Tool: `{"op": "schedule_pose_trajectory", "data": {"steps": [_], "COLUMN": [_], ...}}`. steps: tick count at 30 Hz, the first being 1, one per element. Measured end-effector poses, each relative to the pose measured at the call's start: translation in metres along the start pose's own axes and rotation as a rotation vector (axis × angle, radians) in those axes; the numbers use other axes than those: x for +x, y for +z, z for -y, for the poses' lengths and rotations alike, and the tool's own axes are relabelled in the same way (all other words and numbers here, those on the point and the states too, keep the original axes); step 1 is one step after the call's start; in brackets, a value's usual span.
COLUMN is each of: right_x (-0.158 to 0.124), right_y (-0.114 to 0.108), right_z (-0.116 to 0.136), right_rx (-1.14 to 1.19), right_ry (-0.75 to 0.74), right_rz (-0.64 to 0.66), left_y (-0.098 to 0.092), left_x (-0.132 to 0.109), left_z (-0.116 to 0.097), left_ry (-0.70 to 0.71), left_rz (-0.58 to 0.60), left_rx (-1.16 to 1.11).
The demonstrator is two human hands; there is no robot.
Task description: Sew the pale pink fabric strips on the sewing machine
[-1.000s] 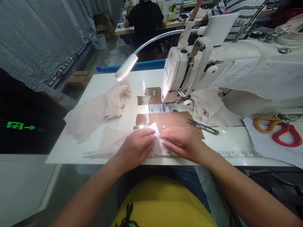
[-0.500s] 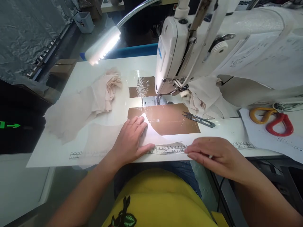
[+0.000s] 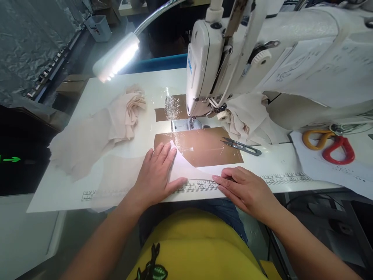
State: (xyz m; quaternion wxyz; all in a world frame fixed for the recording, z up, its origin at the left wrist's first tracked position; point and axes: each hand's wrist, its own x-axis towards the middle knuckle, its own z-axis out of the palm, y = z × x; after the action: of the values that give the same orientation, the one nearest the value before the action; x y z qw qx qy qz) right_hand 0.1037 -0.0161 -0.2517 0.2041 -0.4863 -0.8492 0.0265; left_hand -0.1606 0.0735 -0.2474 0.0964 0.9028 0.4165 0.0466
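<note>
My left hand (image 3: 157, 171) lies flat, fingers stretched out, on a thin white fabric piece (image 3: 186, 169) near the table's front edge. That piece has a curved upper edge and narrows toward the right. At its narrow right end is my right hand (image 3: 244, 190), with fingers bent together and tips on the fabric's edge. Part of its grip is hidden behind the fingers. Sheer pale fabric (image 3: 116, 171) spreads left of my left hand. Beyond the hands, a brown plate (image 3: 212, 149) lies before the needle of the white sewing machine (image 3: 201, 70).
Thread snips (image 3: 241, 147) rest across the brown plate's right end. Beige fabric is bunched at the left (image 3: 125, 116) and under the machine arm (image 3: 247, 120). Scissors with orange and red handles (image 3: 338, 149) lie on paper at right. A lit lamp (image 3: 116, 58) hangs over the table.
My right hand has moved left, and its fingertips now reach the narrow end of the white fabric. My left hand stays flat on the fabric. The view has shifted slightly.
</note>
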Motion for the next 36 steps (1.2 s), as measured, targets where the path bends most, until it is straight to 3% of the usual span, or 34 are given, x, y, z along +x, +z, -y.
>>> {"op": "schedule_pose_trajectory", "data": {"steps": [5,10,15,18,22,25,29,31,34,36], "right_x": [0.003,0.010,0.020,0.030,0.052,0.080,0.136,0.173,0.235,0.269], "right_y": [0.001,0.008,0.006,-0.002,-0.010,-0.009,-0.001,0.005,0.017,0.029], "right_z": [0.000,-0.001,-0.003,-0.001,0.010,0.024,0.041,0.046,0.048,0.045], "right_rx": [0.001,-0.063,-0.024,0.235,0.835,1.214,1.462,1.514,1.412,1.360], "right_ry": [0.042,0.019,0.106,0.245,0.485,0.634,0.667,0.644,0.552,0.511], "right_rz": [-0.074,-0.085,0.002,0.029,0.076,0.095,-0.024,-0.103,-0.143,-0.144], "left_y": [-0.009,-0.018,-0.012,-0.009,-0.015,-0.024,-0.044,-0.057,-0.076,-0.085], "left_x": [-0.022,-0.081,-0.133,-0.150,-0.165,-0.171,-0.168,-0.160,-0.139,-0.124], "left_z": [0.010,0.038,0.071,0.089,0.103,0.104,0.113,0.128,0.161,0.184], "left_ry": [0.055,0.029,-0.044,-0.028,0.031,-0.133,-0.553,-0.683,-0.739,-0.762], "left_rz": [-0.006,-0.052,-0.164,-0.222,-0.273,-0.332,-0.493,-0.599,-0.730,-0.735], "left_rx": [-0.049,0.002,0.106,0.074,-0.161,-0.442,-0.653,-0.674,-0.614,-0.514]}}
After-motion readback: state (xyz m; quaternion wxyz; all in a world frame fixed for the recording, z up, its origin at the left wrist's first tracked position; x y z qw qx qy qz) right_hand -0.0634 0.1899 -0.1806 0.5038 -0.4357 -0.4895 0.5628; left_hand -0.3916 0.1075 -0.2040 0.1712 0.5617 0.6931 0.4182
